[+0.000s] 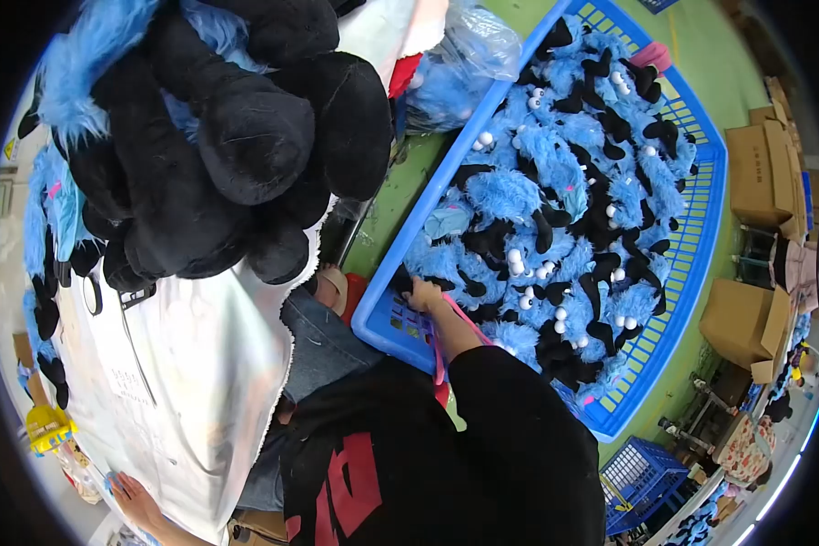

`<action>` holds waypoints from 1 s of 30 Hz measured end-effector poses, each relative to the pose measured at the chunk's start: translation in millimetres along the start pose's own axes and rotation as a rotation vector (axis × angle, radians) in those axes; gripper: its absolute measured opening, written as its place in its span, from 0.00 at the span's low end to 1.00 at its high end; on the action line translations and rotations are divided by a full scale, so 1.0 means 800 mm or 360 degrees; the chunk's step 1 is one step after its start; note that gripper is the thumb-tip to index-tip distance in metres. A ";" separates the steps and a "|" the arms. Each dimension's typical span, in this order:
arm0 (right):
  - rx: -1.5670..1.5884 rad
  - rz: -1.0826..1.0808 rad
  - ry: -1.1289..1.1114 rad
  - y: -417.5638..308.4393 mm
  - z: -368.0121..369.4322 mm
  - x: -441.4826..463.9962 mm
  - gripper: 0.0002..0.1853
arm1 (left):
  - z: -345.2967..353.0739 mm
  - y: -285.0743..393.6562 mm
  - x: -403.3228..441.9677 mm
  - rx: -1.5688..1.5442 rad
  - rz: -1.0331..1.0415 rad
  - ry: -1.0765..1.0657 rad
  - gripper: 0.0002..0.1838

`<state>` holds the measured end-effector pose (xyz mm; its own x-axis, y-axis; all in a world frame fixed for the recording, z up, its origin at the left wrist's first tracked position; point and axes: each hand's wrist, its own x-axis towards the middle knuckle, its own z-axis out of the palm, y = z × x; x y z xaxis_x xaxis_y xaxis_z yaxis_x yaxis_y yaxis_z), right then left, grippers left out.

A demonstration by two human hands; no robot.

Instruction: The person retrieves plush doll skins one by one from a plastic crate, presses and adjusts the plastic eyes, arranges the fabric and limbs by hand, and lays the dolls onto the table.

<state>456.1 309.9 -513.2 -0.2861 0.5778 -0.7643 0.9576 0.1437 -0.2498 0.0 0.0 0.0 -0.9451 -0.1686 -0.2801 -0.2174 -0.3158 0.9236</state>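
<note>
My right hand (423, 296) reaches into the near corner of a large blue plastic basket (460, 168). Its fingers are curled against a black plush part (401, 279) of a toy there; the fingertips are partly hidden. Blue furry plush toys (505, 196) with black limbs and white bulging eyes fill the basket. Far to the left, my left hand (136, 500) lies with fingers stretched out on a white cloth-covered table (191, 364). A small blue bit (112, 482) shows at its fingertips.
A big pile of black and blue plush pieces (255, 136) covers the table's far end. Beyond it sits a clear plastic bag (478, 45) with blue plush inside. A pink strap (464, 317) hangs by my right forearm. Cardboard boxes (746, 318) and a blue crate (642, 473) stand right.
</note>
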 end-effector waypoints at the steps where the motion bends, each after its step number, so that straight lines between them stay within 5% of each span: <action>1: 0.0328 -0.0004 0.0022 -0.004 -0.005 -0.014 0.26 | 0.013 0.001 -0.010 0.0077 0.0079 -0.0052 0.26; 4: 0.1226 -0.0032 0.0208 0.005 -0.075 -0.058 0.24 | 0.027 -0.041 -0.032 0.0190 0.0238 -0.0202 0.24; 7: 0.0886 -0.0148 0.0215 -0.031 -0.170 -0.156 0.19 | 0.047 -0.046 -0.068 0.0489 0.0406 -0.0440 0.24; 9: 0.0379 -0.0543 0.0278 -0.054 -0.234 -0.218 0.18 | 0.063 -0.058 -0.098 0.0772 0.0577 -0.0668 0.25; 11: 0.1080 -0.0860 0.0432 -0.083 -0.288 -0.286 0.18 | 0.061 -0.080 -0.128 0.0935 0.0462 -0.0983 0.25; 13: 0.1982 -0.1095 0.0367 -0.123 -0.341 -0.368 0.19 | 0.063 -0.107 -0.177 0.0727 -0.0059 -0.1830 0.22; 14: 0.2440 -0.1218 0.0207 -0.131 -0.355 -0.395 0.20 | 0.074 -0.132 -0.211 0.0780 -0.0215 -0.1964 0.21; 15: 0.2789 -0.1849 0.0018 -0.136 -0.357 -0.400 0.24 | 0.083 -0.152 -0.238 0.0722 -0.0624 -0.2098 0.25; 17: 0.2672 -0.2792 -0.0574 -0.179 -0.412 -0.431 0.18 | 0.089 -0.197 -0.265 0.0606 -0.1319 -0.2354 0.32; 21: 0.3276 -0.3437 -0.1037 -0.252 -0.440 -0.507 0.10 | 0.086 -0.284 -0.296 0.0252 -0.2168 -0.2297 0.38; 25: 0.3413 -0.3290 -0.1627 -0.309 -0.442 -0.513 0.14 | 0.102 -0.225 -0.293 0.0115 -0.1386 -0.2412 0.38; 30: 0.2840 -0.2545 -0.2579 -0.358 -0.397 -0.467 0.20 | 0.073 -0.198 -0.227 -0.0851 -0.0830 -0.1572 0.34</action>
<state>299.6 308.0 32.9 -0.7007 0.1842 0.6893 -0.2068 -0.9771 0.0509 192.0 135.4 -79.9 -0.6049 0.7947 -0.0507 -0.7154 -0.5143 0.4730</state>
